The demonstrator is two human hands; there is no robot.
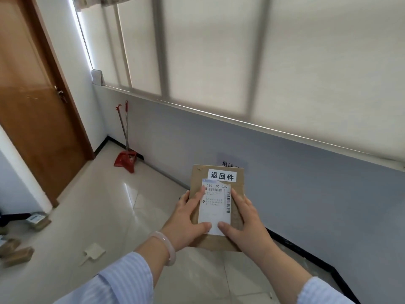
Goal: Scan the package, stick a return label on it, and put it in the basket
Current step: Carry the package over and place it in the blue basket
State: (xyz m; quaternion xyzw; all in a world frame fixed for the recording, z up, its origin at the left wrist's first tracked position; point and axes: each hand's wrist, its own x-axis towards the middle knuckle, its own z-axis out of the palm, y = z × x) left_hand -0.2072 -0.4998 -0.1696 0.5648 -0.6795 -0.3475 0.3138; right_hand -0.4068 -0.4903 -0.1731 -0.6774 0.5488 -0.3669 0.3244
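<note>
Tiled floor (109,205); package (237,189) labelled "退回件"

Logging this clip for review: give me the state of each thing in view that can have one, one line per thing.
Flat brown cardboard package: held up in both hands, off the floor.
White return label with black characters: stuck flat near the package's top edge.
White barcoded shipping label: on the package, top edge torn.
Left hand: gripping the package's left side.
Right hand: gripping its right side.
Brown wooden door: closed.
Red dustpan: leaning at the wall.
</note>
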